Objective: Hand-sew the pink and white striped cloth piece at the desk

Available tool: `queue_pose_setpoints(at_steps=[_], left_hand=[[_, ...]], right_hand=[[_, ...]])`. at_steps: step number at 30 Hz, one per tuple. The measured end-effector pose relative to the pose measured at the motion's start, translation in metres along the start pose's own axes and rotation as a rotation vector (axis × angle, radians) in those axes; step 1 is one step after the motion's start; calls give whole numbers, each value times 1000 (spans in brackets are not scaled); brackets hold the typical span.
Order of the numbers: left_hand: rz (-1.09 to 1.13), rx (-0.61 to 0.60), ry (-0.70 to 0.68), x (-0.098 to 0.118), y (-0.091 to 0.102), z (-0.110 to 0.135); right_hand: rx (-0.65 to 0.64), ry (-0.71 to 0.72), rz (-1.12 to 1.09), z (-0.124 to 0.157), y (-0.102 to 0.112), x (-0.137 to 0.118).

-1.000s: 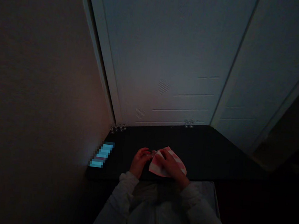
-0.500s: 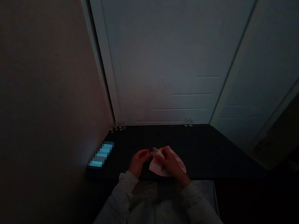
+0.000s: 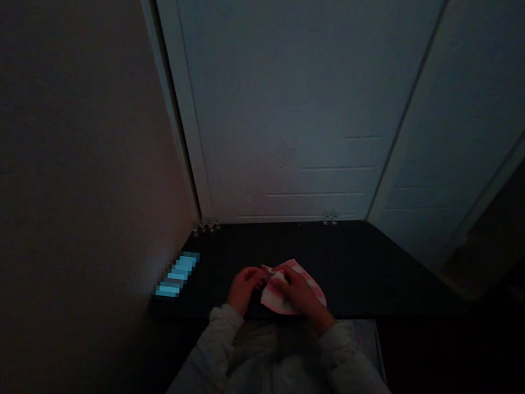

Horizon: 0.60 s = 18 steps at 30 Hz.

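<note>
The room is very dark. A pink and white striped cloth lies bunched on a dark tabletop right in front of me. My right hand rests on top of it with curled fingers gripping the fabric. My left hand sits just left of the cloth, fingers closed on its left edge. Both arms wear pale long sleeves.
A glowing blue screen lies at the table's left edge beside the wall. White panelled doors stand behind the table. Small shiny objects sit at the back left corner, and more further right.
The hands and the cloth have shifted only slightly. The fingers are working the cloth's left edge in place.
</note>
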<state>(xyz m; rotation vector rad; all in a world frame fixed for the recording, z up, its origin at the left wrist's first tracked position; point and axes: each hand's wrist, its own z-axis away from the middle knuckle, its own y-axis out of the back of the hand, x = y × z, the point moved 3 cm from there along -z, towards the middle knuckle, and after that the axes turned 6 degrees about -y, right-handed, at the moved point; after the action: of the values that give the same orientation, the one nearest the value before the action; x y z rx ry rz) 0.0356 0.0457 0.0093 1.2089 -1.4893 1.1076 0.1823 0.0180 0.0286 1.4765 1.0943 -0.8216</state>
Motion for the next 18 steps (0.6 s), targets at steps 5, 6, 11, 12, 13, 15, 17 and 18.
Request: queue_pose_setpoints(at_steps=[5, 6, 11, 12, 13, 15, 17, 18], left_hand=[[-12, 1, 16, 1, 0, 0], [-6, 3, 18, 0, 0, 0], [22, -12, -3, -3, 1, 0], [36, -18, -5, -4, 1, 0], [56, -24, -1, -5, 1, 0], [103, -37, 21, -7, 1, 0], [146, -42, 34, -7, 1, 0], [161, -47, 33, -6, 0, 1]], right_hand=[[-9, 74, -67, -2, -1, 4], [-6, 79, -76, -2, -1, 5], [32, 38, -67, -4, -1, 9], [47, 19, -60, -4, -1, 11], [64, -1, -52, -5, -2, 11], [82, -24, -37, -5, -2, 12], [60, -10, -20, -4, -4, 11], [41, 0, -9, -4, -5, 11]])
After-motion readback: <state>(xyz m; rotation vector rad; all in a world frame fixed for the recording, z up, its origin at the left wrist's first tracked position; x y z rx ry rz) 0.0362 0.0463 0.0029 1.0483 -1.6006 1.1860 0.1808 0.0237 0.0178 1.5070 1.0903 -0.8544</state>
